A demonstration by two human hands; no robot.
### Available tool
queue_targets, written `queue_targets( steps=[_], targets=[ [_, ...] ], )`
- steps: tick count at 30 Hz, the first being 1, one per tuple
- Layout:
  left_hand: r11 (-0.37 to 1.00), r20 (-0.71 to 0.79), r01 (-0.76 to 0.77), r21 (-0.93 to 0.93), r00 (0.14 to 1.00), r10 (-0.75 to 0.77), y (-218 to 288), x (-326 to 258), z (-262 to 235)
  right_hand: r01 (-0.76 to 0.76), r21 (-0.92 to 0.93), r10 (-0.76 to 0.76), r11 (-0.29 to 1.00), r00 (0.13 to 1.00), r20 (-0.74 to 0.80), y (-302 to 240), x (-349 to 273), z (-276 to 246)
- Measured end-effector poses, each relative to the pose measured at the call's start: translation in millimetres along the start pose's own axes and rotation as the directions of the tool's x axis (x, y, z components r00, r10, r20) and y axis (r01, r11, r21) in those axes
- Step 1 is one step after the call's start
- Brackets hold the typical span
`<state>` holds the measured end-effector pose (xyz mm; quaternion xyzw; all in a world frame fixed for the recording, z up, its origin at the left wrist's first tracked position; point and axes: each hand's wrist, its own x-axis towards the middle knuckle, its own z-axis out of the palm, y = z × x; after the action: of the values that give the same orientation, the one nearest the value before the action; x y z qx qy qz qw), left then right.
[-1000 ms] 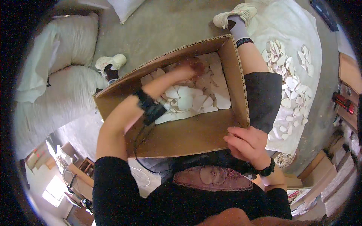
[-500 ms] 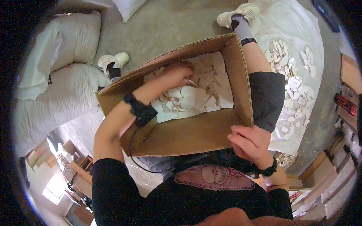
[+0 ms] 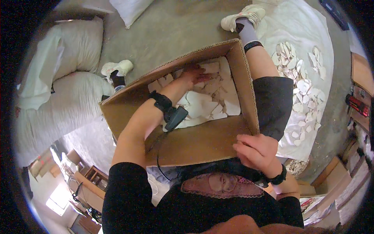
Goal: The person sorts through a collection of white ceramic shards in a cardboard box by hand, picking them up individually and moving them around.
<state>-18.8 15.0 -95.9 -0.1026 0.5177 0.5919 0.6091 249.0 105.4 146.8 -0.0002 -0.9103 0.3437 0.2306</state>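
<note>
An open cardboard box [image 3: 198, 142] sits tilted between my legs, its inside facing up at me. Flat, irregular white pieces [image 3: 198, 105], like dried slices, cover its bottom. Deep inside, my left hand [image 3: 196, 75] lies over the pieces along the far wall, fingers stretched out and slightly apart. Nothing held shows in it, though the shade there blurs its fingertips. My right hand [image 3: 257, 151] has its fingers curled over the box's near right corner, gripping the edge.
More white pieces [image 3: 304, 85] lie spread on a white sheet [image 3: 304, 23] on the floor at right. Large stuffed white sacks [image 3: 58, 105] are stacked at left. A thin black cable [image 3: 159, 160] hangs from the device on my left wrist. Cardboard [image 3: 331, 175] stands at lower right.
My left hand has gone slightly farther right along the far wall, and its fingers have straightened from a curled grip. The box has shifted slightly; my right hand stays at its corner.
</note>
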Motion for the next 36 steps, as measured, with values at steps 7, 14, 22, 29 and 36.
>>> queue_targets(
  steps=[7, 14, 22, 29, 36],
  targets=[
    [0.997, -0.129, 0.016, 0.081, 0.992, -0.006, -9, 13, 18, -0.05, -0.01, 0.05, 0.999, 0.998, 0.022, -3, -2, -4],
    [0.989, -0.219, -0.038, 0.145, 0.973, 0.07, -13, 14, 26, -0.004, 0.01, 0.004, 1.0, 1.0, 0.007, 2, -3, -2],
    [0.852, -0.197, 0.068, 0.519, 0.979, 0.042, 18, -35, 4, -0.002, -0.002, 0.002, 1.0, 1.0, -0.023, 1, -1, -1],
    [0.81, -0.395, 0.058, 0.583, 0.892, 0.22, 12, -25, 50, -0.01, -0.006, 0.009, 1.0, 1.0, -0.015, 0, -2, -1],
    [0.752, -0.424, 0.015, 0.659, 0.833, 0.356, 0, -9, 55, -0.01, -0.003, 0.01, 1.0, 1.0, -0.003, 0, -2, -3]
  ],
)
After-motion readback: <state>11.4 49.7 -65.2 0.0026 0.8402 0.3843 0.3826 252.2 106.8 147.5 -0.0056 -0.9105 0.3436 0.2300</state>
